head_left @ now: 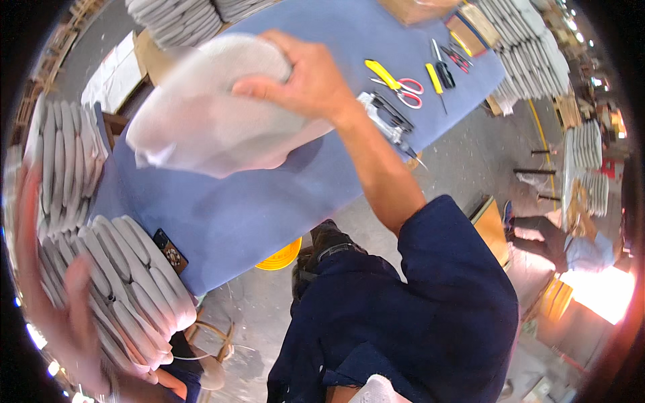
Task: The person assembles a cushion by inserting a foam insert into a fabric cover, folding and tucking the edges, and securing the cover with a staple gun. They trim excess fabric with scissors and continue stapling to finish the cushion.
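Blue table (228, 232), pad (208, 111) (right hand (310, 79))

On the table (269, 201), scissors (401, 91) lie at right and a phone (171, 250) at left beside stacked pads (134, 285).

No lettering, number, label or sign can be read anywhere in the view. The pale piece (208, 94) held over the blue table (242, 225) is blurred, and no print can be made out on it. On the cardboard box (416, 9) at the far edge, the round yellow object (282, 255) below the near edge and the red item (608, 166) far right, no wording can be discerned.
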Motion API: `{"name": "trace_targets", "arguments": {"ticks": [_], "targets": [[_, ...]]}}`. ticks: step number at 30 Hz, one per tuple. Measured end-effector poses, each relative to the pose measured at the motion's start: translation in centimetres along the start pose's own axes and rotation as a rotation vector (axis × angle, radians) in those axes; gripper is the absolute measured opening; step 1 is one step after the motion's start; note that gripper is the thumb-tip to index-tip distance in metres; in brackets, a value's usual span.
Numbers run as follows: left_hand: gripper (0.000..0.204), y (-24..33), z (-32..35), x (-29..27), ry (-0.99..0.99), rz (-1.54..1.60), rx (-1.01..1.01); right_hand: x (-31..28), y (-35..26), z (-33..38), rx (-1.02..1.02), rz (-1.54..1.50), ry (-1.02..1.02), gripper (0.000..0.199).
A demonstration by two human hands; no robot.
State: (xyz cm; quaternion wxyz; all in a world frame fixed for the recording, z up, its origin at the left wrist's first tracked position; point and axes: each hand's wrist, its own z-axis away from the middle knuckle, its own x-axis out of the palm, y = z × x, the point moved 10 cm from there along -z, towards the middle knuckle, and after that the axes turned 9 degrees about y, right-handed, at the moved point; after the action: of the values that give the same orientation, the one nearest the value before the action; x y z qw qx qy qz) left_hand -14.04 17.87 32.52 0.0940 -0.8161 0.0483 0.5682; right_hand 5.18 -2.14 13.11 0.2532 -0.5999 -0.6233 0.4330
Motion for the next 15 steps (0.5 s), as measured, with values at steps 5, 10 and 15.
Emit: {"name": "trace_targets", "arguments": {"ticks": [5,10,15], "targets": [[0.060,13.4,-7.0,12.6,0.130,0.328,0.124,-3.9,-2.7,8.0,-0.047,0.089,0.087,0.066],[0.060,16.7,-8.1,12.7,0.262,-0.006,-0.005,-8.6,6.5,20.5,0.105,0.406,0.154,0.065],[0.073,12.4,-6.6,12.6,0.297,-0.178,-0.161,-15.1,14.5,51.2,0.629,0.408,-0.545,0.049]]}}
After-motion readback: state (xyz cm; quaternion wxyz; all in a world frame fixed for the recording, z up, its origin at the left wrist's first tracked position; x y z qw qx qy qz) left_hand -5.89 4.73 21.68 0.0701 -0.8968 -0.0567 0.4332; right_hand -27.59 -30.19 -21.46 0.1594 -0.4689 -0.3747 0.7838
